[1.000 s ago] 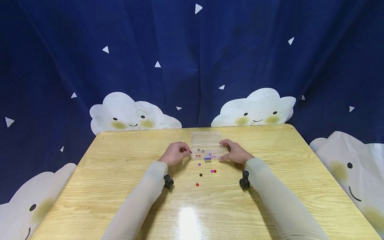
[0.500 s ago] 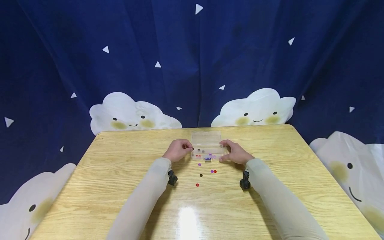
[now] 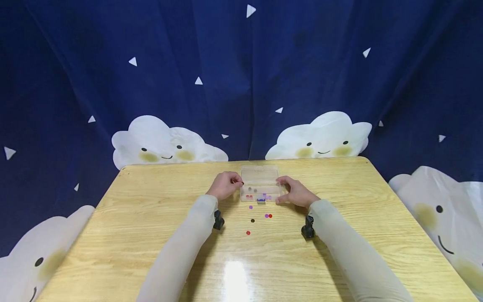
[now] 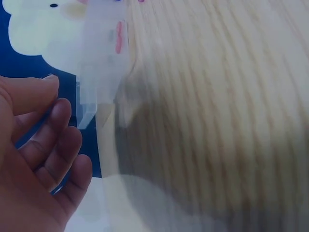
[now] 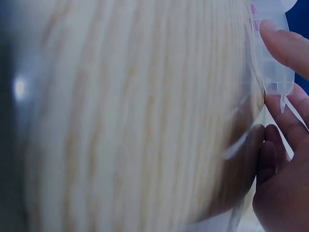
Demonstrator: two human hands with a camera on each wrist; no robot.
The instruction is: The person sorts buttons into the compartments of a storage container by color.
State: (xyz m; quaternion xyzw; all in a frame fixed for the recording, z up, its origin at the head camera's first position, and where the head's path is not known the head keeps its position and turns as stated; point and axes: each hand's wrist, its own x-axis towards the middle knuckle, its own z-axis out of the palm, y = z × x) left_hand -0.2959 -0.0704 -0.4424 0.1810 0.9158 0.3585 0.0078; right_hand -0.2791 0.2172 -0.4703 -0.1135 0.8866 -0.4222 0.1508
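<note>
A clear plastic compartment box lies with its lid raised at the back. In its front compartments sit red discs and purple discs; grey-looking discs sit behind. My left hand pinches a small dark disc between thumb and forefinger, just off the box's left end. In the left wrist view the fingertips hide that disc, and the other fingers are bent. My right hand holds the box's right end, thumb at the front and fingers at the back.
In front of the box lie loose discs: a purple disc, a purple and red pair, a black disc and a red disc. A blue-and-clear piece sits at the box's front edge. A dark blue curtain hangs behind the table.
My left hand has moved away from me and slightly right along the box's left end, with the dark disc still pinched. The right hand and the box have stayed put.
</note>
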